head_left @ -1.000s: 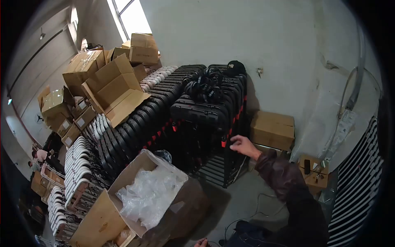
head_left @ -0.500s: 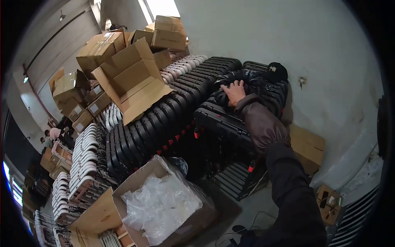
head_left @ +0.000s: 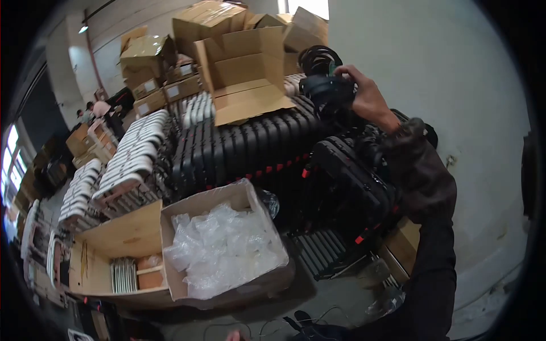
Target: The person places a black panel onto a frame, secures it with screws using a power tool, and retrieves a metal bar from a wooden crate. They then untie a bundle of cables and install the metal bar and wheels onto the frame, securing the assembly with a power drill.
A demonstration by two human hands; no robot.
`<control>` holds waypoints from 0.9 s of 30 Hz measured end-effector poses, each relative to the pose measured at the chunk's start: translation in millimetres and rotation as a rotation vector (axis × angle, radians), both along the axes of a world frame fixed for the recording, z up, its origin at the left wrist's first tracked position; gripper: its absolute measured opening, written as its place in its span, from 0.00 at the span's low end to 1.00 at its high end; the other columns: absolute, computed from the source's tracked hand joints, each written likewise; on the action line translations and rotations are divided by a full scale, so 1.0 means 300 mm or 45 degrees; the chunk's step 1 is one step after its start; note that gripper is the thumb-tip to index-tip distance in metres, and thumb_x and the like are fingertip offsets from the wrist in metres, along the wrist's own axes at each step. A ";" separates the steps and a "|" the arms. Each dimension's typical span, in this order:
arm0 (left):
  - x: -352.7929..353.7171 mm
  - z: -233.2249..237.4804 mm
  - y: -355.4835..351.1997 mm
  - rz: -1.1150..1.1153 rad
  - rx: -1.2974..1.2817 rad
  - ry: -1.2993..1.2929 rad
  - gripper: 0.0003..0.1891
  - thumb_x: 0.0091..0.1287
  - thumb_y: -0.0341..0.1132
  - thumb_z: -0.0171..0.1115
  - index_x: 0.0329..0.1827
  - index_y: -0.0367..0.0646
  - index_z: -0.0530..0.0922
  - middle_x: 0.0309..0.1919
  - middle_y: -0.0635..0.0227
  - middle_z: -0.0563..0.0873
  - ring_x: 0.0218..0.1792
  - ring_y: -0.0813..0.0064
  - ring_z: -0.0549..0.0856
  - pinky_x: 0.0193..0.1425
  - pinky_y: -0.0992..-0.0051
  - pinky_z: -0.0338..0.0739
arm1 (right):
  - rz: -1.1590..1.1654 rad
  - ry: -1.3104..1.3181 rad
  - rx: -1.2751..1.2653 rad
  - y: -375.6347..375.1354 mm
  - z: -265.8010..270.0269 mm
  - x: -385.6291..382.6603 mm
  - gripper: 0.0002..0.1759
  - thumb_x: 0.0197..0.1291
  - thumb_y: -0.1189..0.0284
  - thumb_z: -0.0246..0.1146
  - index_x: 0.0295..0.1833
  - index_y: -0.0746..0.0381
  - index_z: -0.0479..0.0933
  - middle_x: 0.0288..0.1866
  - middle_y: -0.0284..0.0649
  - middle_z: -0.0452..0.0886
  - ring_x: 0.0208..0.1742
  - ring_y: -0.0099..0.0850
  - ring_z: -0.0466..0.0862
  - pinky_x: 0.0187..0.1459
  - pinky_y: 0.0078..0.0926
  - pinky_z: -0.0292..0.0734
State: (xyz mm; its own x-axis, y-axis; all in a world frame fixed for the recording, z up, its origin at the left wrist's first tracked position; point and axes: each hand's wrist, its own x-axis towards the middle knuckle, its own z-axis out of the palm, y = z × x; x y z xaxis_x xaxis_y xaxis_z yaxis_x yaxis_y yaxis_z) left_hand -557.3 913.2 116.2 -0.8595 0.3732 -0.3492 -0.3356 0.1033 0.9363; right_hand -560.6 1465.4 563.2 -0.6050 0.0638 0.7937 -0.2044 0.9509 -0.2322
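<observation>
My right hand [head_left: 369,101] is closed on a bundle of coiled black cable [head_left: 327,88], lifted above the rows of black folded frames [head_left: 250,139]. A small green part shows beside its fingers. More black cable [head_left: 369,139] lies on the black frames [head_left: 352,170] under my right forearm. Only a small piece of my left hand [head_left: 234,336] shows at the bottom edge, so its fingers cannot be made out.
An open carton [head_left: 224,295] of clear plastic bags stands beside a wooden box [head_left: 114,233]. An empty open carton [head_left: 244,71] sits on the frames, before stacked boxes [head_left: 210,20]. White folded frames [head_left: 131,150] are at left. Two people [head_left: 102,109] are far left.
My right hand has lifted the cable bundle up off the black frames. The view has shifted, and a bit of my left hand now shows at the bottom.
</observation>
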 end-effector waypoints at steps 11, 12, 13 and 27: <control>0.080 0.431 -0.610 0.405 0.613 0.635 0.33 0.84 0.56 0.44 0.79 0.38 0.64 0.76 0.61 0.72 0.75 0.65 0.72 0.81 0.64 0.62 | 1.111 -0.209 0.313 -1.764 -0.595 -0.062 0.23 0.46 0.74 0.75 0.49 0.59 0.76 0.45 0.39 0.82 0.50 0.43 0.84 0.57 0.40 0.75; 0.119 0.419 -0.748 0.461 0.591 0.615 0.33 0.84 0.56 0.44 0.79 0.38 0.64 0.76 0.61 0.72 0.75 0.65 0.72 0.81 0.64 0.62 | 1.249 -0.311 0.212 -1.895 -0.647 -0.068 0.22 0.47 0.74 0.75 0.49 0.59 0.76 0.45 0.40 0.82 0.50 0.44 0.83 0.57 0.40 0.76; 0.153 0.412 -0.876 0.453 0.854 0.386 0.33 0.83 0.54 0.47 0.79 0.38 0.64 0.76 0.61 0.72 0.75 0.64 0.73 0.81 0.62 0.63 | 1.389 -0.413 0.122 -2.024 -0.684 -0.080 0.21 0.48 0.74 0.74 0.49 0.59 0.76 0.45 0.40 0.82 0.51 0.44 0.83 0.57 0.40 0.77; 0.359 0.456 -1.802 0.885 1.241 0.181 0.42 0.62 0.39 0.75 0.78 0.36 0.65 0.65 0.63 0.81 0.64 0.67 0.83 0.71 0.68 0.76 | 1.894 -0.825 0.329 -2.893 -0.752 0.015 0.29 0.53 0.86 0.63 0.62 0.57 0.77 0.68 0.56 0.71 0.64 0.53 0.78 0.58 0.38 0.81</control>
